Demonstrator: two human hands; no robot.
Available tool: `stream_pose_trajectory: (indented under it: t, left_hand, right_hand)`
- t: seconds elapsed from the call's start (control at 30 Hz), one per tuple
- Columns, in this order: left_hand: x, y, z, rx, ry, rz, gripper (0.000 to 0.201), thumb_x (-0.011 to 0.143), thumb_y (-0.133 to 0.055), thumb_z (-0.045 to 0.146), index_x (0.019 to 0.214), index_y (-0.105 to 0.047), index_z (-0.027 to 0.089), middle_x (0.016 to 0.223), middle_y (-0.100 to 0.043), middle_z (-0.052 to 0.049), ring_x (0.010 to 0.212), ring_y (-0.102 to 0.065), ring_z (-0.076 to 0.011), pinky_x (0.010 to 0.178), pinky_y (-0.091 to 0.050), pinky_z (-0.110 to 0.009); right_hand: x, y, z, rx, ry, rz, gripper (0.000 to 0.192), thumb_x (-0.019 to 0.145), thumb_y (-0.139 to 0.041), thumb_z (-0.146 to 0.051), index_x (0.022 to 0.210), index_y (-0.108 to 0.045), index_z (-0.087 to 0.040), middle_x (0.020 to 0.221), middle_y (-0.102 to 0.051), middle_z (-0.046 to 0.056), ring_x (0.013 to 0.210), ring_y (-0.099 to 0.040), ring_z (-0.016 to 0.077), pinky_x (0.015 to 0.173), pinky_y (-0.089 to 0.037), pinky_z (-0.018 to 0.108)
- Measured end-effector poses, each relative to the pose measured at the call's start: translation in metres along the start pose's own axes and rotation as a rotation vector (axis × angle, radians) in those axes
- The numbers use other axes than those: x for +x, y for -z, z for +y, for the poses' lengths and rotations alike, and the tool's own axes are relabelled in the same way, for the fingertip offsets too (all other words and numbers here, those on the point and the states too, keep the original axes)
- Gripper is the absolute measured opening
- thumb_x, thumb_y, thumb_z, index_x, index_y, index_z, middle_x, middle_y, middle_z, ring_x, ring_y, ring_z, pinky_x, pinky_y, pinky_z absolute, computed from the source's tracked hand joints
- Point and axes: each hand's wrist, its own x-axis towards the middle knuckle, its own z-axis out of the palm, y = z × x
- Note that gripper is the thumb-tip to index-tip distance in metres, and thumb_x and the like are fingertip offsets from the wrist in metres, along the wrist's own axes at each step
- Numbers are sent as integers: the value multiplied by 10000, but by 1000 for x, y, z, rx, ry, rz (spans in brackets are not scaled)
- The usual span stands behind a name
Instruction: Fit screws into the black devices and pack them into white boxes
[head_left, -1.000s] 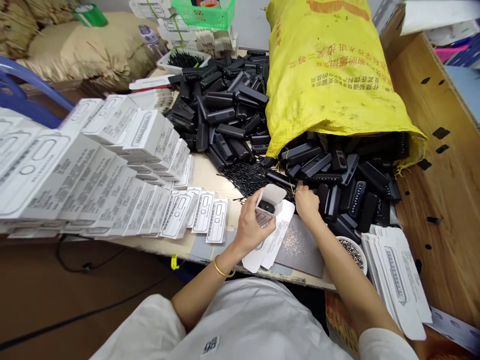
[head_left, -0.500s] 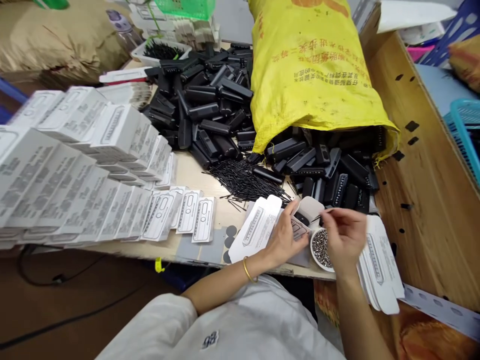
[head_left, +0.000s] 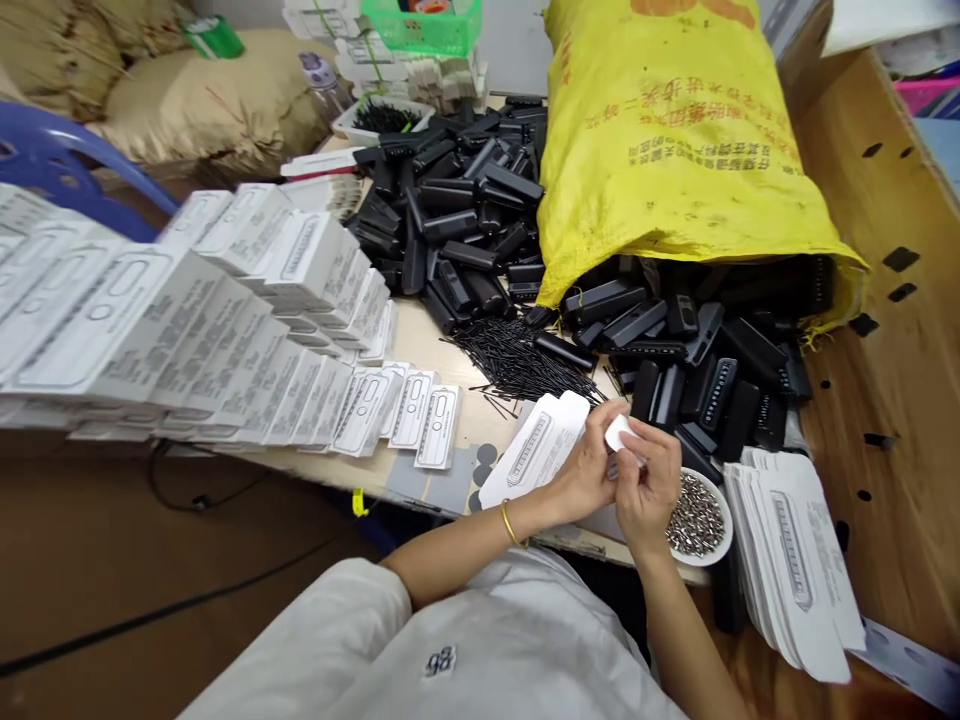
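On your left, stacked white cartons point(head_left: 225, 320) fill the table edge, with a few single ones standing at their near end. Next, further back, comes a heap of black cases point(head_left: 461, 225); thin black rods point(head_left: 514, 355) lie loose in front of it. A flat printed blank point(head_left: 536, 450) sits just beside your left hand point(head_left: 586, 478). Behind your hands, the yellow sack point(head_left: 675, 150) opens toward you, more cases spilling out.

Your left fingers are curled around the small white box point(head_left: 619, 433), palm side hidden, forearm reaching across from the left. Your right hand point(head_left: 651, 485) meets it, thumb and fingers bent closely about its top end. Close on the right are the bowl point(head_left: 709, 558) of metal bits, then stacked blanks point(head_left: 795, 570).
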Motion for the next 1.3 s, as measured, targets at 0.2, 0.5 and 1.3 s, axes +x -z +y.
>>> stream_pose_trajectory:
  t: [0.2,0.5,1.3]
  left_hand:
    - [-2,-3,-8,1,-41,-34,768,786,-653,225,1367,-152,200,1420,-401,-208,1361,-421,-281,1116,-379,-475]
    - [4,34,20,243,246,20,648,675,-717,275,1224,-381,205,1101,-618,-94,872,-654,-229,751,-539,-355]
    - [91,121,-57,1078,-4,-120,476,801,-428,-10,1202,-601,179,1309,-574,-134,1234,-488,-269,1100,-310,-474]
  right_hand:
    - [-7,4,9,60,39,95,128,919,-506,-223,970,-623,-232,969,-644,52,945,-621,207,849,-485,404]
    - [-20,7,15,68,-59,-10,391,954,-353,-449,1123,-606,-202,1244,-557,134,1140,-561,271,910,-479,490]
    - [-38,83,92,-681,-130,-394,211,857,-430,-303,742,-589,-223,736,-587,82,751,-525,259,706,-417,390]
